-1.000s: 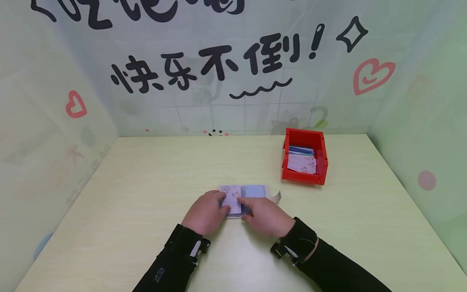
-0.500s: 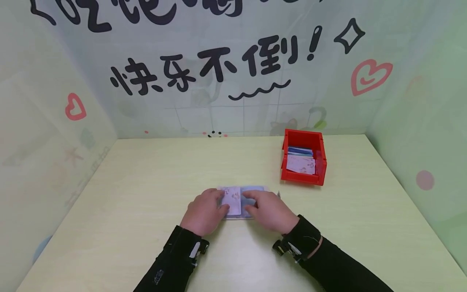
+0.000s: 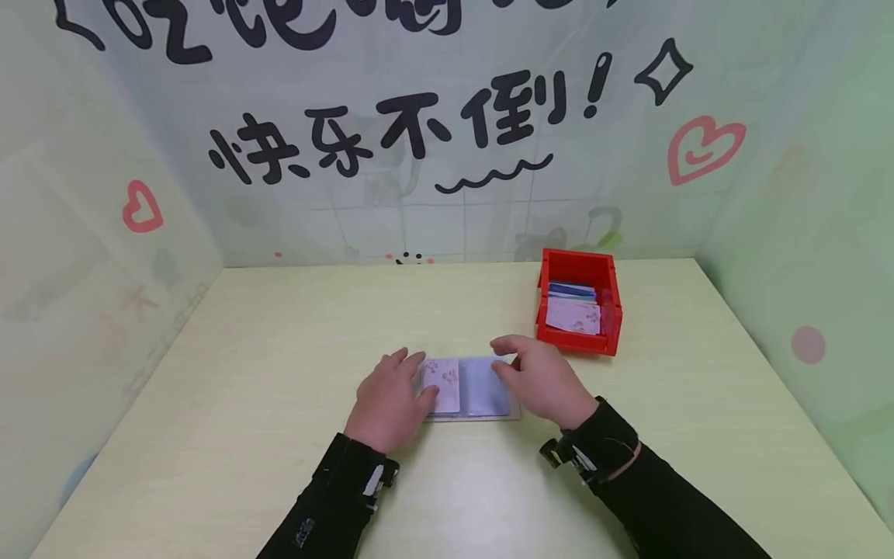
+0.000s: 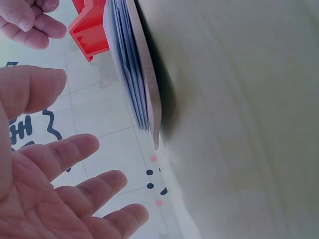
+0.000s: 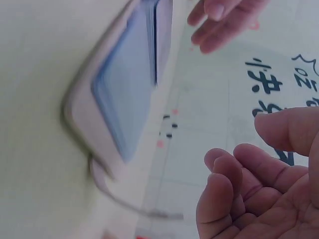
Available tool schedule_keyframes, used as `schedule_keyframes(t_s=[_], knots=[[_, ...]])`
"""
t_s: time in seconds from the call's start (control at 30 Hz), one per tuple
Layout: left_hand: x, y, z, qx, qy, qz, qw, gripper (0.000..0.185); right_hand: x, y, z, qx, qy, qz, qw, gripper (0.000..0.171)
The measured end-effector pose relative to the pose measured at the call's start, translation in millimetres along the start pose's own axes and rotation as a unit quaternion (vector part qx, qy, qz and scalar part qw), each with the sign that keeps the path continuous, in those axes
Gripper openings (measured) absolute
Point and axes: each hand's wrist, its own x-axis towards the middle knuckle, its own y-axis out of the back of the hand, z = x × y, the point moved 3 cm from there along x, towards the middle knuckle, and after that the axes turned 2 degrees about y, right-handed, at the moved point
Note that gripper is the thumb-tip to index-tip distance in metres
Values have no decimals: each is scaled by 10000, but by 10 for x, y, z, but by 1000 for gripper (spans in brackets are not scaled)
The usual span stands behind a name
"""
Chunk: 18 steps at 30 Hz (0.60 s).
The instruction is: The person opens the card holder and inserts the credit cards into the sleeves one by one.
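Note:
An open card holder (image 3: 489, 388) with bluish clear sleeves lies on the table. A pink flowered card (image 3: 442, 386) sits on its left side. My left hand (image 3: 391, 404) is at the holder's left edge, thumb over the card's edge in the head view and fingers spread. The left wrist view shows several sleeves stacked inside the cover (image 4: 149, 84). Over the holder's right edge hovers my right hand (image 3: 548, 380), fingers loosely bent and nothing held. A thin strap (image 5: 102, 186) sticks out from the cover in the right wrist view.
At the back right stands a red bin (image 3: 576, 340) with several cards (image 3: 573, 314) inside, close beyond my right hand. Printed cloth walls (image 3: 349, 225) enclose the table (image 3: 279, 334) at the back and both sides.
My right hand has lifted off the pink card and moved right and away from me, uncovering the right sleeve. My left fingers have straightened, the hand staying at the left edge.

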Motion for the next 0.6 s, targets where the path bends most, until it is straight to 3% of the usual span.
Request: schedule_keyframes(t_s=[0.4,0.6], knots=[[0,44,13,-37,102,71,9999,61,222,734,399,-866,-245,459,9949,56],[14,9,3,-83,177,47,9998,61,345,945,512,-1555,-392,409,9862,61]])
